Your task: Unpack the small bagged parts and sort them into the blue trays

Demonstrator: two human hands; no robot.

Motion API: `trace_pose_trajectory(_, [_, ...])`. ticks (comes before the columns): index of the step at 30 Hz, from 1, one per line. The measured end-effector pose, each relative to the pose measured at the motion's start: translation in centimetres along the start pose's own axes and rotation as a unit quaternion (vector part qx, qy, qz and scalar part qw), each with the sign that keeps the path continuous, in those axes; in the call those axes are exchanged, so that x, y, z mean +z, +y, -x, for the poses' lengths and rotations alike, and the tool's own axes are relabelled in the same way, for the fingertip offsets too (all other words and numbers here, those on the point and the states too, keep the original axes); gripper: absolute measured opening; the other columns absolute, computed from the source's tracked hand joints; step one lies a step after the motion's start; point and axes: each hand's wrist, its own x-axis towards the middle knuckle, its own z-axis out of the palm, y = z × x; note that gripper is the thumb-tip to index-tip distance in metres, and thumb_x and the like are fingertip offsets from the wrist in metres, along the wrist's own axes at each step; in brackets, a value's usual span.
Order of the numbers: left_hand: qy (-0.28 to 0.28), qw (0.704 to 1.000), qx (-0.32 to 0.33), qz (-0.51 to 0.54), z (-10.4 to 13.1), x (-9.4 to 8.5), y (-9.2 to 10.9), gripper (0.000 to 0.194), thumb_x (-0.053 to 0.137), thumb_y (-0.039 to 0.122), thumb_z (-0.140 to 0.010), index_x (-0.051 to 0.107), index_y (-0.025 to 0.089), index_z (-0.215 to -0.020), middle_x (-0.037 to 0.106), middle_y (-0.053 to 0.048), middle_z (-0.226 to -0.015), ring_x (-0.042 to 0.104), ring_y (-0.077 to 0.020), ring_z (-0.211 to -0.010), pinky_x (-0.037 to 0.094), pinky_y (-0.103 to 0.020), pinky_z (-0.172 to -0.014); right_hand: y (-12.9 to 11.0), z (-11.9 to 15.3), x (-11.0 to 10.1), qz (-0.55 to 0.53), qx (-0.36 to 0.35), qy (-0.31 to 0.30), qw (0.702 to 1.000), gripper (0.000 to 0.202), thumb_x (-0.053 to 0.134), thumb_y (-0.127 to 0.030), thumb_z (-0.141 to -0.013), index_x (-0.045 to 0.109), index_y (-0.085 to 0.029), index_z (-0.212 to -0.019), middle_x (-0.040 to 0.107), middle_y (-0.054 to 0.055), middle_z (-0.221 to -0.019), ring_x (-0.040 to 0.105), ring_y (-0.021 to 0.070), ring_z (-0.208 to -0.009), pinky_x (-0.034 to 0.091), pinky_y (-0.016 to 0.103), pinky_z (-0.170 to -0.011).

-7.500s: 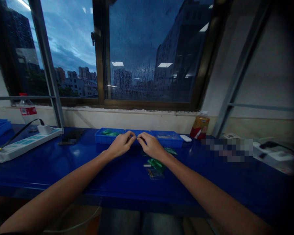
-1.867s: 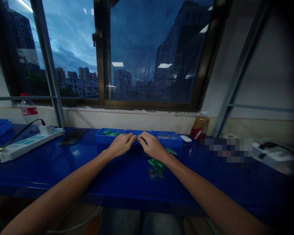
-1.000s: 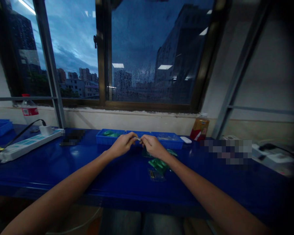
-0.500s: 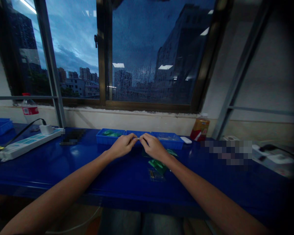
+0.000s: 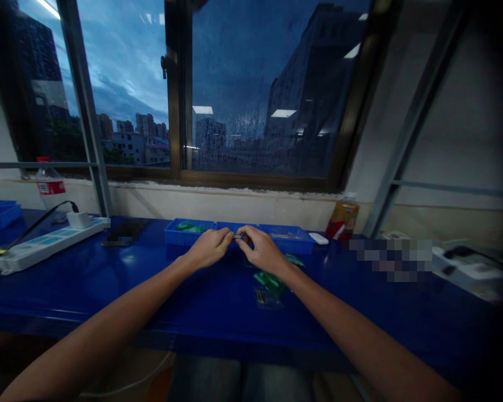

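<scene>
Above the blue table (image 5: 151, 290), my left hand (image 5: 212, 247) pinches a small light-coloured piece (image 5: 237, 237), too small to name. My right hand (image 5: 255, 245) is at the other end of that piece, its thumb and index finger bent around it with a slight gap between them. Behind the hands stand blue bins; the left bin (image 5: 178, 239) has green items (image 5: 189, 226) in it, and the right bin (image 5: 304, 245) has clear packets. Near my right wrist lie green packets (image 5: 270, 282) and a clear bag (image 5: 269, 300) with thin brass-coloured pieces.
A white power strip (image 5: 46, 248) and a dark object (image 5: 123, 231) are on the left. At the back stand a cola-type bottle (image 5: 50, 187) and an amber bottle (image 5: 342, 219). Another power strip (image 5: 469, 271) lies far right, beside a white object (image 5: 318, 239).
My right thumb has dropped away from the index finger, and more of the small piece now shows between my hands. My left hand has hardly moved.
</scene>
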Motion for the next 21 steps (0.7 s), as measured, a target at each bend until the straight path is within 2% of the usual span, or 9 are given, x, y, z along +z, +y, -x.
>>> trace_pose_trajectory(3, [-0.007,1.0,0.004,0.007,0.0,0.0,0.1,0.03,0.03,0.031,-0.089,0.053,0.017,-0.078,0.054,0.001,-0.06,0.052,-0.0123,-0.056,0.035,-0.023,-0.057,0.1,-0.1,0.1,-0.001,0.004,0.0,1.0,0.014,0.04,-0.027,-0.085,0.052,-0.019,-0.085,0.056,0.002,-0.076,0.052,0.0136,-0.07,0.038,0.025,-0.067])
trace_pose_trajectory(8, [0.016,1.0,0.01,-0.011,0.1,0.0,0.4,0.02,0.038,0.031,-0.086,0.053,0.017,-0.087,0.053,0.001,-0.06,0.049,-0.0121,-0.053,0.031,-0.023,-0.051,0.1,-0.3,0.0,-0.03,0.014,0.003,0.999,0.02,0.037,-0.028,-0.087,0.053,-0.018,-0.079,0.058,0.002,-0.074,0.053,0.0135,-0.071,0.038,0.025,-0.066])
trace_pose_trajectory(11, [0.016,0.999,0.002,-0.03,0.1,0.0,0.4,0.025,0.035,0.033,-0.087,0.053,0.017,-0.081,0.052,0.001,-0.06,0.05,-0.0129,-0.054,0.032,-0.023,-0.052,-0.2,-0.3,-0.3,-0.037,0.013,-0.001,0.999,0.018,0.04,-0.03,-0.086,0.054,-0.018,-0.082,0.057,0.001,-0.071,0.051,0.0129,-0.066,0.038,0.024,-0.064])
trace_pose_trajectory(14, [-0.004,1.0,-0.004,-0.026,0.1,0.2,0.1,0.034,0.03,0.035,-0.089,0.056,0.016,-0.077,0.055,-0.001,-0.061,0.052,-0.0136,-0.057,0.035,-0.024,-0.056,-0.1,-0.4,-0.5,-0.022,-0.003,-0.007,1.0,0.022,0.039,-0.03,-0.086,0.054,-0.018,-0.077,0.058,0.002,-0.073,0.052,0.0131,-0.07,0.038,0.024,-0.066])
trace_pose_trajectory(16, [-0.028,1.0,-0.005,-0.009,0.2,0.6,0.1,0.037,0.029,0.035,-0.089,0.058,0.016,-0.077,0.057,-0.001,-0.062,0.053,-0.0135,-0.058,0.036,-0.024,-0.057,0.6,-0.5,-0.6,-0.002,0.002,0.01,1.0,0.025,0.037,-0.029,-0.087,0.055,-0.018,-0.074,0.058,0.003,-0.075,0.053,0.0136,-0.073,0.037,0.024,-0.067])
trace_pose_trajectory(18, [-0.056,0.998,0.013,0.014,0.4,1.1,0.6,0.032,0.034,0.035,-0.088,0.059,0.016,-0.081,0.06,-0.002,-0.066,0.054,-0.0132,-0.059,0.037,-0.024,-0.057,1.9,-0.7,-0.7,0.029,0.032,0.041,0.998,0.025,0.038,-0.03,-0.087,0.055,-0.017,-0.074,0.058,0.004,-0.075,0.053,0.014,-0.072,0.037,0.025,-0.067])
trace_pose_trajectory(21, [-0.094,0.991,0.088,0.04,1.0,1.7,1.9,0.022,0.044,0.032,-0.084,0.059,0.018,-0.093,0.062,-0.003,-0.079,0.056,-0.014,-0.069,0.041,-0.023,-0.063,4.2,-0.7,-0.8,0.086,0.086,0.059,0.991,0.021,0.045,-0.03,-0.083,0.055,-0.016,-0.072,0.057,0.004,-0.072,0.051,0.0151,-0.069,0.037,0.026,-0.065])
